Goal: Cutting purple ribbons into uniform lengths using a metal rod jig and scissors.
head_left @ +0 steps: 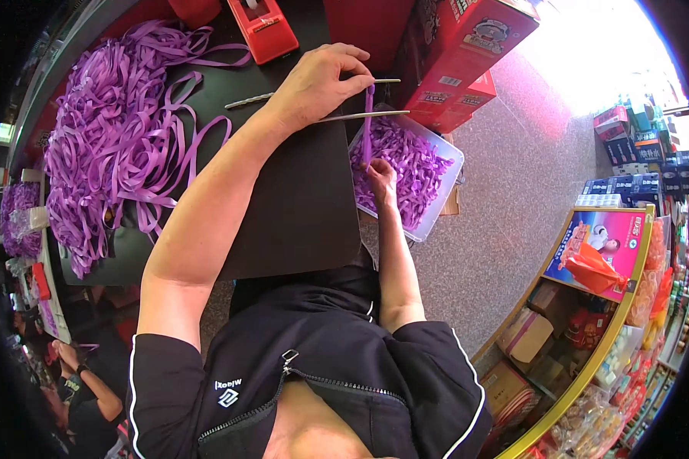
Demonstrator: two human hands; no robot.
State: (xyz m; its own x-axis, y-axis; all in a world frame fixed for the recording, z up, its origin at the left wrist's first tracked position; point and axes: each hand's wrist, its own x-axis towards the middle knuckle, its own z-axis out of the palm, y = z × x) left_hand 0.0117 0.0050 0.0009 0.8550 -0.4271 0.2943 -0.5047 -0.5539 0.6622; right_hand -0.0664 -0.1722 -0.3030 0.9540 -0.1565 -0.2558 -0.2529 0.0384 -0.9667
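Note:
A purple ribbon (367,136) runs between my two hands, over the right edge of the black tabletop (291,222). My left hand (323,83) pinches its upper end against a thin metal rod (246,100); the rod is partly hidden by that hand. Lower down, my right hand (383,182) has its fingers closed on the ribbon's other end. A second metal rod (390,113) crosses near the ribbon's middle. Beneath my right hand stands a pale plastic bin (445,164) full of short purple ribbon pieces (417,180).
A big tangle of purple ribbon (115,138) covers the table's left side. Behind it sits a red tape dispenser (272,34). Red cartons (463,53) stand beyond the bin, and a shop display case (574,306) is at the right. Another person's arm (92,382) shows at lower left.

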